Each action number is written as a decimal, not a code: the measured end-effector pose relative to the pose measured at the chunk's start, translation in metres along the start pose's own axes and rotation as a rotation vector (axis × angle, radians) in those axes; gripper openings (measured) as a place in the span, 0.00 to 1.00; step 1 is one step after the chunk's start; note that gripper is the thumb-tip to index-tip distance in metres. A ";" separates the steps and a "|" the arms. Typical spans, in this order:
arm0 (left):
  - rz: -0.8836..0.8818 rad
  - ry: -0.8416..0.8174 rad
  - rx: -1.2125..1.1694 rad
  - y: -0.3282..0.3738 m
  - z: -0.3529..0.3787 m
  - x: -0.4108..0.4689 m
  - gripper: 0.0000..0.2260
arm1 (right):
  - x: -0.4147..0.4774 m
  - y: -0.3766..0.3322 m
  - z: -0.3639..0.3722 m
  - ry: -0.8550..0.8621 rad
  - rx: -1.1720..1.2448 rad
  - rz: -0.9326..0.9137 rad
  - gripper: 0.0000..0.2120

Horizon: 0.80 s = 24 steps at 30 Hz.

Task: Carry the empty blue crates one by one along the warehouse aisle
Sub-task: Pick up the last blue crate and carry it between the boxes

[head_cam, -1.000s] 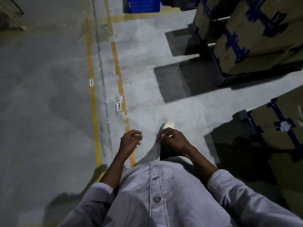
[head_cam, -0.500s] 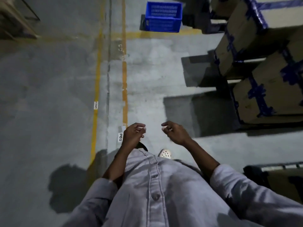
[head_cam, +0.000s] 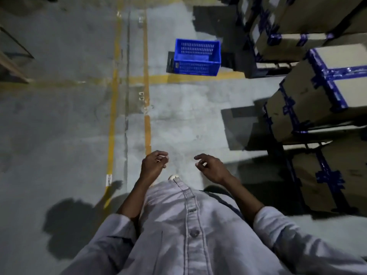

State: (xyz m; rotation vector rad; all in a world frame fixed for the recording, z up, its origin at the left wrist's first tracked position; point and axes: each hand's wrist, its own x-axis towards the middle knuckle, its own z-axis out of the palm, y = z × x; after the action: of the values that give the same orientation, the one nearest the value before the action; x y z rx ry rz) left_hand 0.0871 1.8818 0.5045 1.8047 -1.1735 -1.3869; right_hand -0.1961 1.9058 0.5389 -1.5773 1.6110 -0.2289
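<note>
1. Compared with half a second ago, the blue crate is sitting lower in the head view and looking bigger, so the person is coming closer to it. The two hands are also moving a little further apart in front of the body.
2. In the head view, the crate is standing upright on the grey floor, empty inside, just beyond a yellow cross line and just beside the stacked cardboard boxes with blue tape on the right.
3. The left hand is hanging with fingers loosely curled and the thumb near the forefinger. It seems to be holding nothing, though a tiny pale spot there is too small to tell.
4. The right hand is also carrying nothing, its fingers relaxed and slightly bent, pointing toward the left hand.
5. Both hands are well apart from the crate, and a pale shoe is showing just under the shirt.
6. My judgement: the person is walking empty-handed to fetch this crate. Reaching it, gripping it and carrying it along the aisle are all still left.
</note>
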 end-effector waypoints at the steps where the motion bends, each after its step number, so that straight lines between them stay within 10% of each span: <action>1: 0.007 -0.011 0.013 0.017 -0.006 0.027 0.04 | 0.019 -0.009 -0.013 0.011 0.015 0.009 0.14; 15: -0.155 -0.118 0.004 0.128 0.007 0.327 0.05 | 0.348 -0.038 -0.164 -0.105 0.024 0.003 0.14; 24: -0.082 0.010 -0.137 0.287 0.010 0.523 0.07 | 0.549 -0.089 -0.298 0.243 0.092 -0.030 0.05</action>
State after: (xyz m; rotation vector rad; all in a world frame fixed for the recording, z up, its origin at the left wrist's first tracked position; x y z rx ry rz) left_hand 0.0320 1.2871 0.5084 1.7774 -0.9840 -1.4660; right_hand -0.2430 1.2760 0.5469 -1.5496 1.7348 -0.5202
